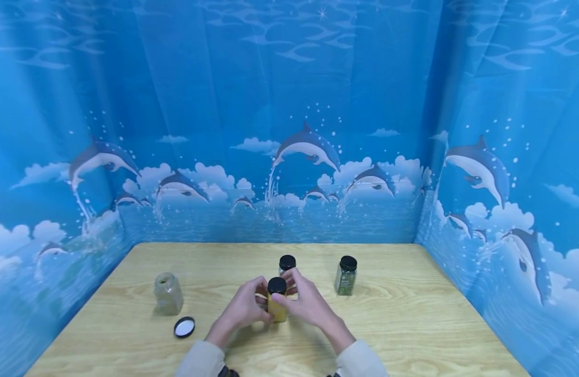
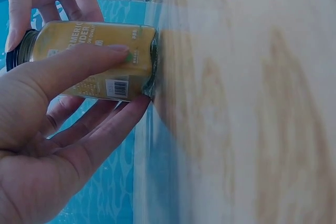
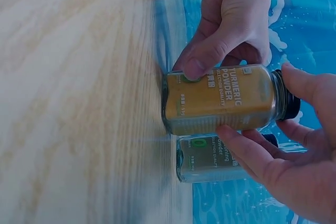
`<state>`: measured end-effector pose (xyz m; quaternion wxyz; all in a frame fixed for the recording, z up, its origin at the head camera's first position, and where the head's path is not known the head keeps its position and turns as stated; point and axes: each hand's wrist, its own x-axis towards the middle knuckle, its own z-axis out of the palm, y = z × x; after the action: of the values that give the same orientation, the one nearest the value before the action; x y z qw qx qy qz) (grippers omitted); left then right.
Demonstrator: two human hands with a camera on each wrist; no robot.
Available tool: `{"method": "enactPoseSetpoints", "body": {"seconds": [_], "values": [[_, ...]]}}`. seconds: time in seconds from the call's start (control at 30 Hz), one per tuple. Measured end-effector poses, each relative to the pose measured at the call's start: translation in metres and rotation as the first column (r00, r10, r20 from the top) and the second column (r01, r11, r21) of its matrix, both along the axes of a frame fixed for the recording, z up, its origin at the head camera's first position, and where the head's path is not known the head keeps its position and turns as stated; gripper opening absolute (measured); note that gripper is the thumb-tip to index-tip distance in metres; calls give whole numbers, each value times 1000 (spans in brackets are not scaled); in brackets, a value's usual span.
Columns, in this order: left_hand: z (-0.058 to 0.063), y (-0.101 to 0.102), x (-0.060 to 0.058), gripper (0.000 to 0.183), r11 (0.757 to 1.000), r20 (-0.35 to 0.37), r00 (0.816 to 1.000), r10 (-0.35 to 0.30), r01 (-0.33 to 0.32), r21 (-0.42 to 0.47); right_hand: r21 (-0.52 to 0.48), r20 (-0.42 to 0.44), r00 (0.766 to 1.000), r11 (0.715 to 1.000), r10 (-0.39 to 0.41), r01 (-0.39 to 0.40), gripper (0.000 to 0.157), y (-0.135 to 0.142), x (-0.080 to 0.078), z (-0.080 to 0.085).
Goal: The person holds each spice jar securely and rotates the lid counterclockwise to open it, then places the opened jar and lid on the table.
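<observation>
A glass jar of turmeric powder with a black lid stands upright at the middle front of the table. My left hand grips its body low down, thumb across the label in the left wrist view and fingers round the other side. From the right, my right hand holds the same jar near the top. In the right wrist view its thumb is at the lid's edge and a fingertip touches the yellow body. The lid sits on the jar.
Just behind the hands stands another black-lidded jar, partly hidden. A jar with green contents is to the right. On the left an uncapped jar stands near a loose black-rimmed lid. A blue dolphin curtain surrounds the wooden table.
</observation>
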<state>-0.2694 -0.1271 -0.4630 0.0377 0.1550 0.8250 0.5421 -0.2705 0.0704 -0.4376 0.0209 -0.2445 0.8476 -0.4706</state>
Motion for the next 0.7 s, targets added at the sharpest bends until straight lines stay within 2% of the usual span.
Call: {"method": "enactPoseSetpoints", "body": {"seconds": [0.47,0.7], "values": [[0,-1,0,56,1000,-14,1000,-17,18,4,80,-67,989,989,132,-126,44,8,-3,4],[0,-1,0,54,1000,-20,1000,-19,19,-15,100,-33,990,986,139,-135,56,10,-3,6]]}}
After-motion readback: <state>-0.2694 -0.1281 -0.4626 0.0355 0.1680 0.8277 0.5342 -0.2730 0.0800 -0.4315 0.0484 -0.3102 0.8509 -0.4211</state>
